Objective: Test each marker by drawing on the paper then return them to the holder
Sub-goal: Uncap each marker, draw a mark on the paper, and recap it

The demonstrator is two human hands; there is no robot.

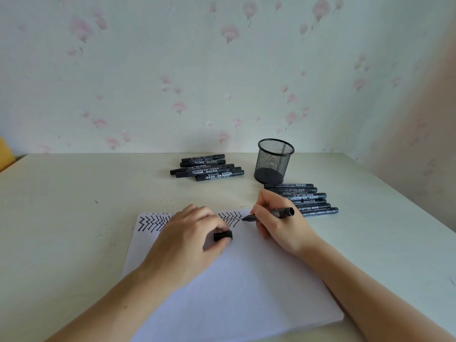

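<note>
White paper [241, 287] lies on the table with a row of black zigzag marks [229, 217] along its far edge. My right hand [278, 223] grips an uncapped black marker [276, 213], its tip on the paper just right of the marks. My left hand [187, 240] rests on the paper and pinches the marker's black cap [222, 235] between thumb and fingers. A black mesh holder [274, 160] stands behind, with no markers in it. Several capped markers [206, 167] lie left of the holder, and several more markers [306, 199] lie in a row behind my right hand.
The pale table [74, 206] meets a floral-papered wall at the back. Its right edge runs diagonally past the right marker pile. Small ink specks dot the table beyond the paper.
</note>
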